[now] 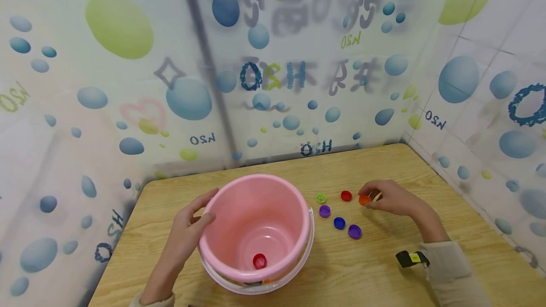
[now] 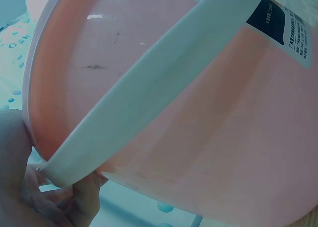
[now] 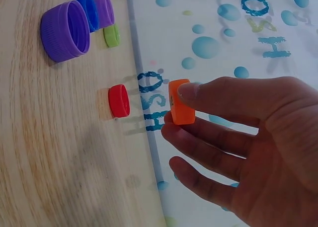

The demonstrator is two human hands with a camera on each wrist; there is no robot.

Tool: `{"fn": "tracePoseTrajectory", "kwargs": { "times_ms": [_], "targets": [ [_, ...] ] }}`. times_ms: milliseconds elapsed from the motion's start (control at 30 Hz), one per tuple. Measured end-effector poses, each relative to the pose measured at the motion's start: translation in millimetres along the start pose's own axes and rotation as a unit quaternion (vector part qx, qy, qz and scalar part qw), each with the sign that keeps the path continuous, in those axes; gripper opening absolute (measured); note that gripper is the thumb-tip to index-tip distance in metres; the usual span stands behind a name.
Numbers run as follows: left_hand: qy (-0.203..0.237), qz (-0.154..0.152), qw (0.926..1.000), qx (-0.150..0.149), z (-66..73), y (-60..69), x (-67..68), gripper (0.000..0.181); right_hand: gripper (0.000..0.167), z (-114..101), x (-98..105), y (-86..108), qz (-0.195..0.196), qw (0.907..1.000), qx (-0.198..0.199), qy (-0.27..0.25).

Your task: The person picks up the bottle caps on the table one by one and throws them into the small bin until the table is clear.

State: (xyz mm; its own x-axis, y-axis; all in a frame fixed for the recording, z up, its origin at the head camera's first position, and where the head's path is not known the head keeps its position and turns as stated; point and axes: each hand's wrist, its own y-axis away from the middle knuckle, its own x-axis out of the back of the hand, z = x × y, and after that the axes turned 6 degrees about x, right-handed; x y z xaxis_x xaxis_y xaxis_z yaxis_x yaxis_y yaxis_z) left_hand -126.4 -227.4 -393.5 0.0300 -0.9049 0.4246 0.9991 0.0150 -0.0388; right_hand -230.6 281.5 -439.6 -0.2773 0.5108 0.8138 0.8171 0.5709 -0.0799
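A pink bucket (image 1: 294, 250) with a white handle (image 2: 149, 88) stands on the table, and a red bottle cap (image 1: 259, 261) lies on its bottom. My left hand (image 1: 187, 224) grips the bucket's rim on the left side, thumb over the edge. Right of the bucket, my right hand (image 1: 390, 197) pinches an orange bottle cap (image 3: 182, 102) between thumb and fingers; in the right wrist view it is held off the table. Nearest to that hand on the table is another red cap (image 1: 346, 196).
Left of the right hand lie a green cap (image 1: 321, 198), a purple cap (image 1: 324, 211), a blue cap (image 1: 339, 223) and a second purple cap (image 1: 354, 231). The wooden table (image 1: 426, 179) meets a patterned curtain (image 1: 273, 122) at its back edge.
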Motion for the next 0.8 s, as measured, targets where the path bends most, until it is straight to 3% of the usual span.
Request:
{"fn": "tracePoseTrajectory", "kwargs": {
  "times_ms": [300,800],
  "targets": [
    [0.019,-0.004,0.9998,0.003,2.7,-1.1,0.6,0.047,0.027,-2.0,3.9,1.1,0.003,0.9999,0.01,0.003],
    [0.014,-0.003,0.9999,0.006,3.9,-1.4,0.4,0.047,0.028,-10.3,9.1,4.4,0.01,0.9998,0.01,0.014]
  ]
}}
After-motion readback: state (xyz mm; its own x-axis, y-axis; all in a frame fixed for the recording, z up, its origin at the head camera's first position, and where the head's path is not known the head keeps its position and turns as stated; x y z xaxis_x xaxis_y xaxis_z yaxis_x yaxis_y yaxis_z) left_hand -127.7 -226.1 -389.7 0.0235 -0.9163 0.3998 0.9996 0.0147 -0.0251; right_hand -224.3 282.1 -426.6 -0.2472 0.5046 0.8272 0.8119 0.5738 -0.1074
